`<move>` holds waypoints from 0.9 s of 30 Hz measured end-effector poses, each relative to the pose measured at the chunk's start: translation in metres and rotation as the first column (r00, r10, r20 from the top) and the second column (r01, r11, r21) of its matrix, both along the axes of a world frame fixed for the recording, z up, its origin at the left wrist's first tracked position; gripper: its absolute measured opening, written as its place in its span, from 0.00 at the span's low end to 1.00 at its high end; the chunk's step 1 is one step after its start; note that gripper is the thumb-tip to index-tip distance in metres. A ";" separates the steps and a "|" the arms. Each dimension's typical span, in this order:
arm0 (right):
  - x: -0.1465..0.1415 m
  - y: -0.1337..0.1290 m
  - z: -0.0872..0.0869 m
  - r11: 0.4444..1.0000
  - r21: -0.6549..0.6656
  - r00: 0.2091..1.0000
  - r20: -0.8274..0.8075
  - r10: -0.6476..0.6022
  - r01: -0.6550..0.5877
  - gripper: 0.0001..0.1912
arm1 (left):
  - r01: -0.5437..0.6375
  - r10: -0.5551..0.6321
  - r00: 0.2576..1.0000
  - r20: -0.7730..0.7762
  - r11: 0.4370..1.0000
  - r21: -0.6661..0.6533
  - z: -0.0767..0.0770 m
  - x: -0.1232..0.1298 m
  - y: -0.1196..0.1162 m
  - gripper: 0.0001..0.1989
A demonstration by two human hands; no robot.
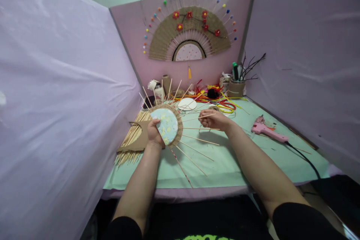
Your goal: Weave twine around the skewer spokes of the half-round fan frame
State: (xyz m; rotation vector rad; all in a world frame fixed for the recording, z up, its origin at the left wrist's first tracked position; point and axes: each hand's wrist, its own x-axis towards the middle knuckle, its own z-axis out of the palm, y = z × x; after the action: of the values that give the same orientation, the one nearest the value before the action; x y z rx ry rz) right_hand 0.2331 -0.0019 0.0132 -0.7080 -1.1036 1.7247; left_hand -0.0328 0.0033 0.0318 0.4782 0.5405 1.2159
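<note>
My left hand grips the straight edge of a half-round fan base, with the thumb over its pale blue, yellow-patterned face. Brown twine is wound in a band round the curved rim. Thin wooden sticks fan outward from it, the lowest one marked with red. To the right of the base, my right hand is closed in a pinch among the stick ends. A thin strand of twine hangs below its fingers; the exact grip point is hidden.
A pink glue gun with a black cord lies at right. At left, cut cardboard rests on a bundle of sticks. Behind are a white disc, coloured pipe cleaners and a pot of twigs. A finished fan hangs on the back panel.
</note>
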 end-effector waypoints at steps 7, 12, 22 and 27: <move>0.019 0.005 0.008 0.969 0.112 0.962 -0.188 -0.197 0.220 0.12 | 0.000 -0.001 0.999 -0.039 1.000 -0.025 0.002 -0.001 0.004 0.29; 0.017 0.003 0.010 0.914 0.256 0.942 -0.204 -0.268 0.316 0.12 | -0.033 0.028 0.997 -0.076 0.998 -0.057 0.004 0.002 0.004 0.29; 0.003 0.004 -0.003 0.948 0.261 0.955 0.184 -0.234 0.182 0.14 | -0.275 0.275 0.961 0.003 0.961 -0.028 0.003 -0.003 0.013 0.28; -0.025 -0.009 -0.004 0.944 0.301 0.860 0.508 -0.038 -0.136 0.15 | -0.336 0.338 0.940 0.055 0.941 -0.039 0.000 -0.004 0.018 0.27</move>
State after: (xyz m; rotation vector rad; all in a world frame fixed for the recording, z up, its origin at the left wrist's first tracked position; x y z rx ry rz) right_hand 0.2085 -0.0113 0.0095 -0.9558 -1.7419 1.3685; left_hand -0.0367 0.0216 0.0315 0.3291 0.6030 1.5436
